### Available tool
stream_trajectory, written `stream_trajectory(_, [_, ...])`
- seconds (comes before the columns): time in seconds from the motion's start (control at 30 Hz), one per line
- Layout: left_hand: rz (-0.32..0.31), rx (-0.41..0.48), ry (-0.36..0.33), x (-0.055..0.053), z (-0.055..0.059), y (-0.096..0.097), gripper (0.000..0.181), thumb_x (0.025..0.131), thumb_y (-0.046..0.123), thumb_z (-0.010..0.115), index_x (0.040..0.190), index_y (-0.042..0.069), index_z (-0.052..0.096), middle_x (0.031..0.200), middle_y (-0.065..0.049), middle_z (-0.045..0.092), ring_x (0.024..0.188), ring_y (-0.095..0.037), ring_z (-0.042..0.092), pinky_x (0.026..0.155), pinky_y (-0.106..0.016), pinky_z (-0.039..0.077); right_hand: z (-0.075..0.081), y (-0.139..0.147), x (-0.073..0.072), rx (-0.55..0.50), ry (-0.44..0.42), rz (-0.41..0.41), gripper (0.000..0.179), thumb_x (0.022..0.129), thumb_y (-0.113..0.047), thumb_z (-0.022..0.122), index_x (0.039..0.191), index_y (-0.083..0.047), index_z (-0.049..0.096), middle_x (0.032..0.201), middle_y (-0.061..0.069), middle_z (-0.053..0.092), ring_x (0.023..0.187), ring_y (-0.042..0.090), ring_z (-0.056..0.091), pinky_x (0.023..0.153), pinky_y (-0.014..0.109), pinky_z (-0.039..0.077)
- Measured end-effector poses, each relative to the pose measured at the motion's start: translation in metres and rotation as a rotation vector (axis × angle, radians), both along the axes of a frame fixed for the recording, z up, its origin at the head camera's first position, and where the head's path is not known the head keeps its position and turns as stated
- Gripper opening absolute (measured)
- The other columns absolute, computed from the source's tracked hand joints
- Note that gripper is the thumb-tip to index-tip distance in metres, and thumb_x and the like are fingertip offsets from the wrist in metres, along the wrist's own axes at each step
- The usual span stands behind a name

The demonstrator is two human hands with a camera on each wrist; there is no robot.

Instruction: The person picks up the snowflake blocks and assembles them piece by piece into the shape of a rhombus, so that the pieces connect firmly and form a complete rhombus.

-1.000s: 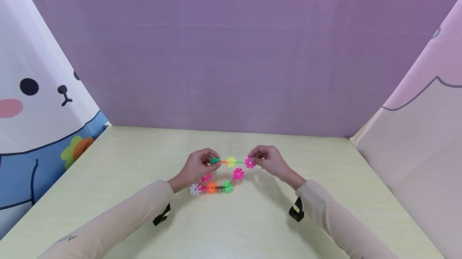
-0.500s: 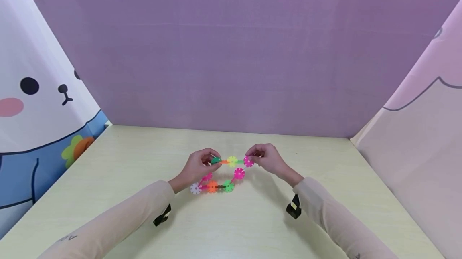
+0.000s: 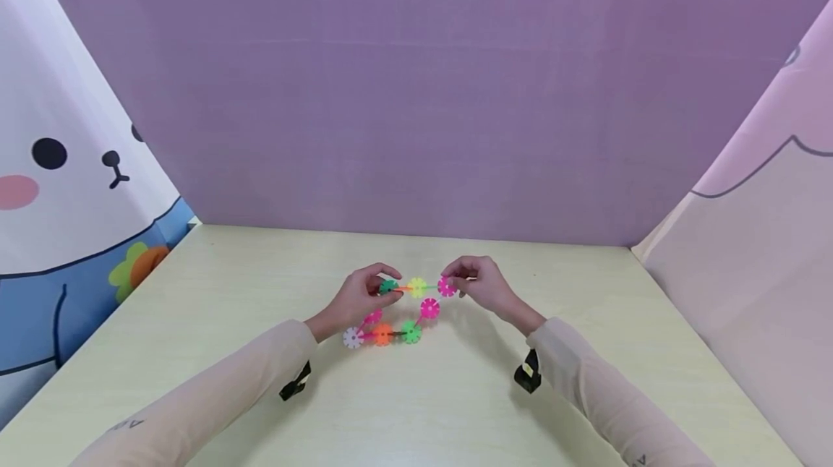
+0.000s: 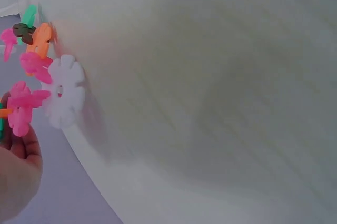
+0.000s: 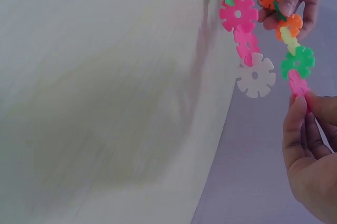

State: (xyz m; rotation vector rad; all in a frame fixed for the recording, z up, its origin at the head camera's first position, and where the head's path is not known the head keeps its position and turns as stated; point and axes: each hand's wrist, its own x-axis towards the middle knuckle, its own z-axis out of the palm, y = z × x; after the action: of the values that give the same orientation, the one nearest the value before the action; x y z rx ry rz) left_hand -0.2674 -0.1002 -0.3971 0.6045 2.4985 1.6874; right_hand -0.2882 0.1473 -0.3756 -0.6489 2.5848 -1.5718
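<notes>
A chain of colourful notched flower discs (image 3: 382,335) hangs in a bent loop between both hands, above the table. My left hand (image 3: 361,297) pinches a dark green disc (image 3: 388,287) at the chain's upper left. My right hand (image 3: 488,286) pinches a pink disc (image 3: 446,287) at the upper right. Between them sits a yellow disc (image 3: 417,288). In the right wrist view, a white disc (image 5: 256,75) ends one run, apart from the pinched pink disc (image 5: 297,83). Another white disc (image 4: 64,91) shows large in the left wrist view.
The pale wooden table (image 3: 416,409) spreads beneath the hands. A purple panel (image 3: 416,91) stands behind it. Printed cloths line the left (image 3: 78,127) and right (image 3: 768,257) sides. Dark straps hang under both cuffs.
My right hand has shifted slightly left and up with the pink disc. The left fingers have spread a little around the dark green disc, which has turned to show more of its face.
</notes>
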Motion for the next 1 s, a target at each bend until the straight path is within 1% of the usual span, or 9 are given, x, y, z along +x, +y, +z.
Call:
stream_trajectory(0.1, [-0.002, -0.005, -0.008, 0.005, 0.009, 0.003, 0.029, 0.083, 0.009, 0.065, 0.111, 0.009, 0.057, 0.075, -0.028, 0.057, 0.058, -0.014, 0.042, 0.053, -0.019, 0.039, -0.001, 0.0, -0.001, -0.018, -0.011, 0.002, 0.013, 0.086, 0.004, 0.056, 0.096, 0.004, 0.064, 0.09, 0.019, 0.066, 0.071, 0.017, 0.063, 0.067, 0.042, 0.054])
stream_trajectory(0.2, [0.011, -0.009, -0.004, 0.0, 0.004, 0.004, 0.031, 0.083, 0.011, 0.066, 0.113, 0.009, 0.057, 0.071, -0.026, 0.053, 0.057, -0.014, 0.039, 0.051, -0.019, 0.036, -0.001, -0.001, -0.001, -0.024, -0.017, -0.004, 0.013, 0.085, 0.004, 0.056, 0.096, 0.004, 0.064, 0.089, 0.019, 0.066, 0.071, 0.017, 0.063, 0.068, 0.042, 0.054])
stream_trajectory(0.27, [0.011, -0.002, 0.002, -0.004, -0.002, 0.004, 0.032, 0.083, 0.013, 0.066, 0.114, 0.009, 0.057, 0.077, -0.022, 0.058, 0.061, -0.013, 0.047, 0.053, -0.018, 0.041, -0.001, -0.001, -0.001, -0.024, -0.018, -0.013, 0.013, 0.085, 0.005, 0.057, 0.095, 0.004, 0.065, 0.089, 0.019, 0.066, 0.071, 0.017, 0.063, 0.069, 0.043, 0.054])
stream_trajectory(0.37, [-0.002, 0.023, -0.001, -0.01, -0.009, 0.005, 0.034, 0.082, 0.015, 0.067, 0.115, 0.01, 0.058, 0.095, -0.015, 0.065, 0.079, -0.016, 0.06, 0.065, -0.02, 0.051, -0.001, -0.002, -0.001, -0.019, -0.022, -0.023, 0.014, 0.083, 0.006, 0.058, 0.095, 0.004, 0.065, 0.089, 0.019, 0.066, 0.071, 0.017, 0.062, 0.068, 0.042, 0.054])
stream_trajectory(0.43, [-0.022, 0.039, -0.002, -0.012, -0.01, 0.006, 0.035, 0.082, 0.016, 0.068, 0.115, 0.01, 0.058, 0.107, -0.01, 0.065, 0.093, -0.019, 0.063, 0.074, -0.024, 0.053, 0.0, -0.002, 0.0, -0.013, -0.029, -0.024, 0.016, 0.082, 0.006, 0.059, 0.096, 0.004, 0.065, 0.089, 0.019, 0.065, 0.071, 0.017, 0.061, 0.067, 0.037, 0.055])
stream_trajectory(0.47, [-0.027, 0.042, 0.0, -0.012, -0.011, 0.007, 0.035, 0.081, 0.016, 0.068, 0.115, 0.01, 0.058, 0.108, -0.009, 0.064, 0.096, -0.019, 0.062, 0.075, -0.026, 0.054, 0.0, -0.003, 0.0, -0.012, -0.034, -0.021, 0.017, 0.081, 0.006, 0.059, 0.097, 0.004, 0.065, 0.09, 0.02, 0.065, 0.072, 0.018, 0.061, 0.066, 0.033, 0.055])
stream_trajectory(0.6, [-0.036, 0.033, 0.01, -0.014, -0.01, 0.01, 0.033, 0.081, 0.018, 0.069, 0.112, 0.016, 0.061, 0.106, -0.003, 0.064, 0.096, -0.017, 0.061, 0.075, -0.027, 0.054, 0.007, -0.004, 0.006, -0.027, -0.05, -0.001, 0.018, 0.082, 0.007, 0.058, 0.099, 0.008, 0.063, 0.093, 0.024, 0.064, 0.076, 0.024, 0.062, 0.064, 0.025, 0.053])
stream_trajectory(0.8, [-0.054, -0.01, 0.038, -0.015, -0.008, 0.015, 0.029, 0.082, 0.022, 0.068, 0.11, 0.019, 0.063, 0.111, -0.004, 0.063, 0.096, -0.018, 0.057, 0.078, -0.029, 0.051, 0.025, -0.009, 0.021, -0.015, -0.046, 0.015, 0.019, 0.082, 0.009, 0.055, 0.1, 0.012, 0.061, 0.094, 0.029, 0.063, 0.079, 0.034, 0.061, 0.063, 0.02, 0.051])
stream_trajectory(1.0, [-0.036, -0.015, 0.082, -0.015, -0.008, 0.02, 0.024, 0.082, 0.02, 0.068, 0.106, 0.018, 0.066, 0.109, -0.002, 0.065, 0.094, -0.018, 0.055, 0.082, -0.032, 0.048, 0.027, -0.011, 0.024, -0.022, -0.012, 0.042, 0.018, 0.081, 0.011, 0.054, 0.098, 0.014, 0.062, 0.091, 0.031, 0.063, 0.081, 0.045, 0.059, 0.06, 0.017, 0.049])
